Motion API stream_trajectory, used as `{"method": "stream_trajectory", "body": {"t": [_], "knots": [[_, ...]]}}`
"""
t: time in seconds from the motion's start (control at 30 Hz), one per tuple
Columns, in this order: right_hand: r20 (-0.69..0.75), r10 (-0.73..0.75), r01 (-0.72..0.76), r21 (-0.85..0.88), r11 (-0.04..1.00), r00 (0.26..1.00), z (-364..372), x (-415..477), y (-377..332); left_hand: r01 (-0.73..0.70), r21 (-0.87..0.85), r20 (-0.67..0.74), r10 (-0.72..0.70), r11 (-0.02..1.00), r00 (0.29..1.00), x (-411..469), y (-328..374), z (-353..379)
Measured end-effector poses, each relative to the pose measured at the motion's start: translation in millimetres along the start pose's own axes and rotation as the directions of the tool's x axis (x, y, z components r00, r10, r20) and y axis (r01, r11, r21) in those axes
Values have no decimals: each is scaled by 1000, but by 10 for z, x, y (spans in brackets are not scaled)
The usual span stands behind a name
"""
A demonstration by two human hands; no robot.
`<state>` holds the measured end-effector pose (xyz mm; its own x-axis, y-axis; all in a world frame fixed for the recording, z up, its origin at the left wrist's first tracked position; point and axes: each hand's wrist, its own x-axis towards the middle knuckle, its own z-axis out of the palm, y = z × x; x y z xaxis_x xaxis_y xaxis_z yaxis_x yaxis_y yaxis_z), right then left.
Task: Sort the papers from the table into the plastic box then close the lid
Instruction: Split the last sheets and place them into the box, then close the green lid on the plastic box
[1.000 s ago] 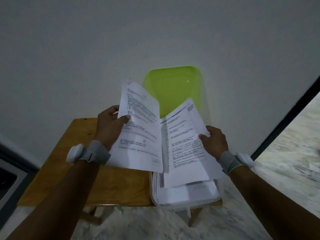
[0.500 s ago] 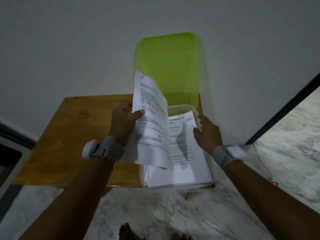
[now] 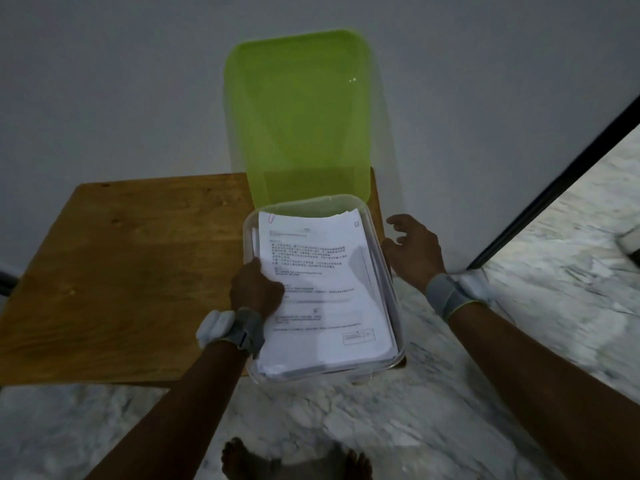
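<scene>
A clear plastic box (image 3: 398, 351) sits at the right end of the wooden table (image 3: 138, 271). A stack of printed white papers (image 3: 322, 282) fills the box, the top sheet bearing a red paper clip at its far left corner. The green lid (image 3: 298, 119) stands upright behind the box, leaning on the wall. My left hand (image 3: 256, 289) rests on the left edge of the top sheet, fingers curled over it. My right hand (image 3: 412, 251) hovers just right of the box, fingers spread, holding nothing.
A grey wall (image 3: 138, 81) rises directly behind the table. A marble floor (image 3: 415, 427) lies below and to the right, with a dark door frame edge (image 3: 554, 181) at right. Bare feet (image 3: 294, 462) show at the bottom.
Both sheets that my hands held up have gone down into the box. My right hand has let go and moved out to the right of the box. My left hand lowered onto the stack.
</scene>
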<state>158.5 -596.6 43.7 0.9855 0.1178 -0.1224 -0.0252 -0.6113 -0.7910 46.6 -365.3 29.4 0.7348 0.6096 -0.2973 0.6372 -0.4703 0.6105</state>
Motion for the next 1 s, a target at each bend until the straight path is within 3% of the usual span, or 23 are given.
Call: {"method": "stream_trajectory", "body": {"t": [0.13,0.3,0.47,0.57,0.77,0.9,1.0], "knots": [[10,-6,7,-23,1000,1000,32,146,-58,-145,196,-87,164,970,983,-32,118,-2],[-1,-27,27,-70,997,1000,53,509,-295,-250,168,-138,273,954,952,238,405,-224],[-66,-29,24,-80,996,997,54,1104,-700,-224,44,-99,227,974,969,953,693,-535],[-108,41,-44,-26,999,993,30,1408,-920,-143,83,5,144,986,990,1351,919,-644],[-57,122,-123,-23,992,991,163,1761,-1142,-101,-15,-7,101,995,995,1922,1185,-774],[-88,129,-120,102,987,988,208,1680,-1125,-113,-149,-27,110,982,994,1909,1154,-791],[-83,198,-166,296,941,977,151,1558,-1072,-93,-268,-97,69,959,993,1759,1061,-817]]}}
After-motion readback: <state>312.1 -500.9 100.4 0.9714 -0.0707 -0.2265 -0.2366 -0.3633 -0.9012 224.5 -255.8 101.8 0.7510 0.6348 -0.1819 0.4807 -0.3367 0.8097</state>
